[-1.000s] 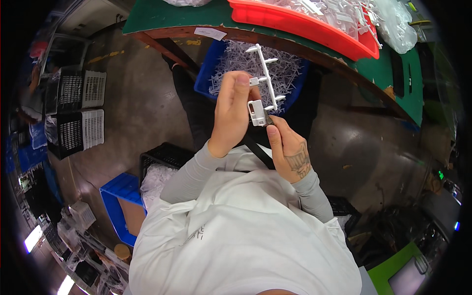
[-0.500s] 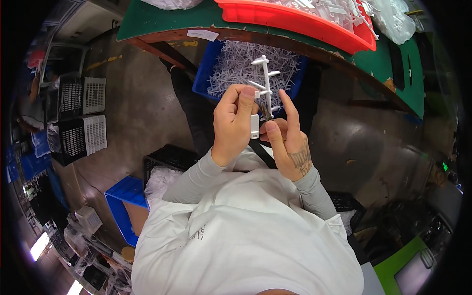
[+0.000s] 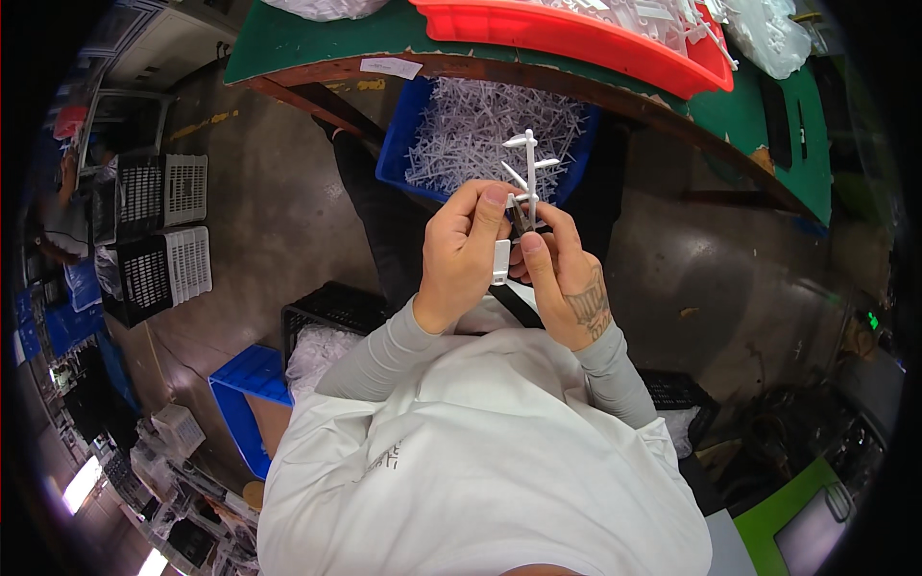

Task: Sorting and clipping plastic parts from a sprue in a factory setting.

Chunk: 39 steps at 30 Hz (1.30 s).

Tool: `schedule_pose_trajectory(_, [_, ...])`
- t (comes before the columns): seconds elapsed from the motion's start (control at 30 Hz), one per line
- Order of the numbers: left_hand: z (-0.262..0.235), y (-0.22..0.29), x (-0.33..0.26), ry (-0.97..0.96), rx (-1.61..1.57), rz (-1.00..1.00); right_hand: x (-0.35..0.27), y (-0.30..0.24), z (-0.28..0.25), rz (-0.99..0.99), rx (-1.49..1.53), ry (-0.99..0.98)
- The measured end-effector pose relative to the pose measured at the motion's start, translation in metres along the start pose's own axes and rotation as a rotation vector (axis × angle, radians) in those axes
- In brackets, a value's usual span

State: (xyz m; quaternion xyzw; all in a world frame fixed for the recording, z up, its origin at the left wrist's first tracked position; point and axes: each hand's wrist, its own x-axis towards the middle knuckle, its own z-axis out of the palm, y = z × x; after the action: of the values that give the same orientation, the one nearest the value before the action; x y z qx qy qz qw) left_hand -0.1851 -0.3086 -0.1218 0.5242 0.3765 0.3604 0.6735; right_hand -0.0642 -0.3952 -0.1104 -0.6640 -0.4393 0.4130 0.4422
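Over the blue bin my left hand (image 3: 459,248) pinches a small white plastic part (image 3: 501,262) between thumb and fingers. A white plastic sprue (image 3: 531,171) with short side branches stands up just right of my left fingertips, close to that part. My right hand (image 3: 569,278) is closed round small dark metal nippers (image 3: 521,221); its fingers hide the handles. The nippers' jaws are up against the sprue's lower end, between the two hands. Whether the part and the sprue are still joined is hidden by the fingers.
Below the table edge a blue bin (image 3: 392,154) holds a heap of white sprue scraps (image 3: 480,125). On the green table (image 3: 298,38) rests a red tray (image 3: 576,50) of white plastic parts, with a plastic bag (image 3: 773,43) beside it. Crates (image 3: 187,264) stand at left.
The sprue has come down and slightly right. My right index finger, stretched out before, is now curled in by the nippers. My left hand has shifted a little lower.
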Motion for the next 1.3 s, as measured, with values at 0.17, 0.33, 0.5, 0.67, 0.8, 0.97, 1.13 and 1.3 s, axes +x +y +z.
schedule_pose_trajectory(0.17, [0.0,-0.005,0.001,0.01,-0.115,-0.062,0.001,0.0,0.002,0.031,0.082,-0.005])
schedule_pose_trajectory(0.33, [0.0,-0.005,0.0,-0.011,-0.321,-0.141,0.001,0.007,0.003,-0.04,0.062,0.027])
schedule_pose_trajectory(0.5, [-0.001,-0.009,0.002,-0.009,-0.198,-0.116,0.001,0.007,0.001,-0.033,0.005,0.035])
schedule_pose_trajectory(0.67, [-0.001,-0.008,0.0,-0.001,-0.123,-0.106,0.001,0.002,0.0,-0.002,-0.027,0.03])
schedule_pose_trajectory(0.8, [0.0,-0.008,-0.002,0.002,-0.081,-0.092,-0.001,0.003,0.001,-0.023,-0.137,0.062])
schedule_pose_trajectory(0.97, [0.002,-0.007,-0.003,0.021,-0.064,-0.075,-0.001,0.003,0.002,-0.06,-0.186,0.075])
schedule_pose_trajectory(1.13, [0.002,-0.009,-0.001,0.039,-0.047,-0.08,0.003,0.002,0.005,-0.069,-0.277,0.075])
schedule_pose_trajectory(1.3, [0.0,-0.011,0.003,0.033,-0.045,-0.1,0.009,0.008,0.01,-0.069,-0.273,0.101])
